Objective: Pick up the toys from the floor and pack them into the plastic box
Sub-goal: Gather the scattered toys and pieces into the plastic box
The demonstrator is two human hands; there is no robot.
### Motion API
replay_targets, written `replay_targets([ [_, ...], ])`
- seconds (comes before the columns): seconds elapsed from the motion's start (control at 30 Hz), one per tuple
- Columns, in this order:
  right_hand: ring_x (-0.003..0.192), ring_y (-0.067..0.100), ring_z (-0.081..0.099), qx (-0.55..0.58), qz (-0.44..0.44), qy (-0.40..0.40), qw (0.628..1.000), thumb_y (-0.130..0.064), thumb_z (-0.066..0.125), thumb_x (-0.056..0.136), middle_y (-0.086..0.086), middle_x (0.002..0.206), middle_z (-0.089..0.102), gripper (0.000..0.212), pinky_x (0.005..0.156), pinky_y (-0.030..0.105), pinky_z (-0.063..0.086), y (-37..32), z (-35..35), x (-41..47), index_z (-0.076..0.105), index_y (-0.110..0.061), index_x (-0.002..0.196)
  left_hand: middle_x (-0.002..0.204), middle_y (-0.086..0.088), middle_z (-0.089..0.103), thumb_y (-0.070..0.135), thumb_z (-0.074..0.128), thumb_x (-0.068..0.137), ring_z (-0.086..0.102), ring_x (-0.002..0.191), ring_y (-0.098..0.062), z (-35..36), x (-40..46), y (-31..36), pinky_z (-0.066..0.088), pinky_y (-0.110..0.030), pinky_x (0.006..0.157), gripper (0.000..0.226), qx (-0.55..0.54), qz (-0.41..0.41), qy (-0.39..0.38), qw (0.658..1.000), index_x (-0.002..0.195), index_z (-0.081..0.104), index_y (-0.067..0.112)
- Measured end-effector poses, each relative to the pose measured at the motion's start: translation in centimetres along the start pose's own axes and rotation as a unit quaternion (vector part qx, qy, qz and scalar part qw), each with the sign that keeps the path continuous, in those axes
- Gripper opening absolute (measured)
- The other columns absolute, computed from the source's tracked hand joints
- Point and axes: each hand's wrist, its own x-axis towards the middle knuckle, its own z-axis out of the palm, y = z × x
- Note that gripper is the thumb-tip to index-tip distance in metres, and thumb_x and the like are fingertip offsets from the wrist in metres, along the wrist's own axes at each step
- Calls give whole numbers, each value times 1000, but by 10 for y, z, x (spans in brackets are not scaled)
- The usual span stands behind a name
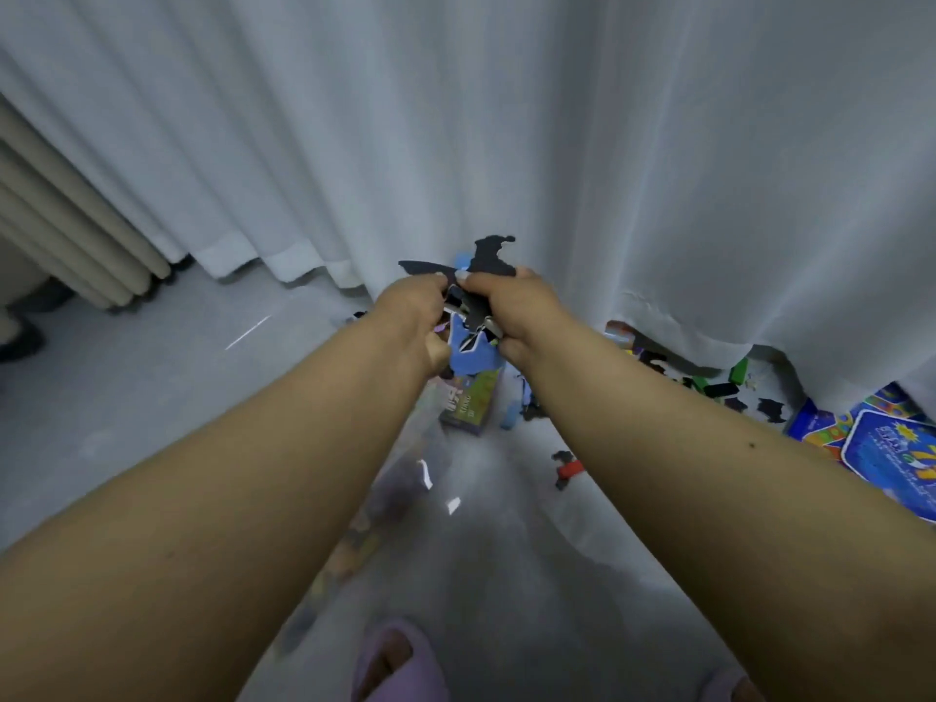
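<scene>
Against pale curtains, left hand [413, 309] and right hand [506, 304] together clutch flat black-and-blue foam toy pieces [473, 342]; seemingly loose, lower ones could slip floorward.

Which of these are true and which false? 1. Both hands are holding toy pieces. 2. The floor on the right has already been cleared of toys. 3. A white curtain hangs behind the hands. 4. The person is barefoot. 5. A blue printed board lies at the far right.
1. True: the left hand and the right hand together grip a bunch of black and blue flat toy pieces.
2. False: scattered toy pieces lie on the floor there.
3. True: the white curtain reaches the floor.
4. False: a purple slipper shows at the bottom.
5. True: the blue printed board lies by the curtain's hem.
</scene>
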Motion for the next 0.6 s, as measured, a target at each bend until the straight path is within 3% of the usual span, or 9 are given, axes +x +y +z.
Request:
replay_targets([
  [0.13,82,29,67,-20,11,-58,998,-19,73,78,14,91,70,25,82,46,57,24,71,-19,64,-4,95,70,-10,55,19,39,101,53,60,-22,-69,-28,27,52,-29,53,32,69,37,68,995,73,51,7],
  [0.2,86,27,65,-171,6,-98,980,-33,70,79,11,97,68,38,78,39,56,36,87,-27,64,-4,102,74,-10,52,20,41,100,52,63,-22,-100,-35,30,52,-34,68,28,115,31,98,988,77,51,8],
  [0.23,83,25,59,-279,1,-126,952,-34,63,85,10,94,64,31,68,31,50,40,88,-31,64,-5,95,80,-10,53,23,42,99,53,68,-23,-115,-34,29,50,-41,82,24,144,16,108,983,83,54,9],
  [0.3,79,23,46,-442,-15,-157,883,-24,47,94,13,90,51,26,54,26,33,44,81,-36,52,-10,73,98,-9,54,35,44,97,56,93,-27,-133,-32,26,35,-51,101,28,199,-13,128,972,106,57,12],
  [0.33,80,23,44,-466,-30,-155,871,-21,43,95,12,90,49,26,55,28,30,44,75,-40,49,-11,72,107,-9,52,41,44,96,52,109,-28,-138,-33,24,30,-52,106,37,215,-20,135,967,118,54,13],
  [0.37,79,22,45,-469,-49,-146,870,-22,41,95,11,88,50,25,57,29,31,44,68,-43,51,-9,76,115,-9,49,45,44,95,46,121,-28,-139,-32,23,27,-51,108,46,216,-17,137,967,126,51,11],
  [0.43,75,21,46,-434,-97,-116,888,-24,44,95,5,76,52,26,59,29,31,43,51,-42,52,-10,74,124,-10,49,47,42,95,43,124,-27,-133,-29,21,29,-46,107,53,197,13,120,973,132,48,9],
  [0.53,72,18,45,-362,-125,-34,923,-22,50,93,10,73,55,25,65,27,36,35,16,-29,57,-3,78,110,-10,54,44,41,97,53,95,-24,-110,-22,19,43,-39,91,40,129,61,80,987,112,56,10],
  [0.6,72,19,49,-295,-107,23,949,-19,54,91,16,77,60,23,68,33,43,28,-17,-19,57,3,83,99,-10,58,40,42,97,58,86,-24,-87,-18,11,48,-39,85,33,84,66,31,994,94,57,11],
])
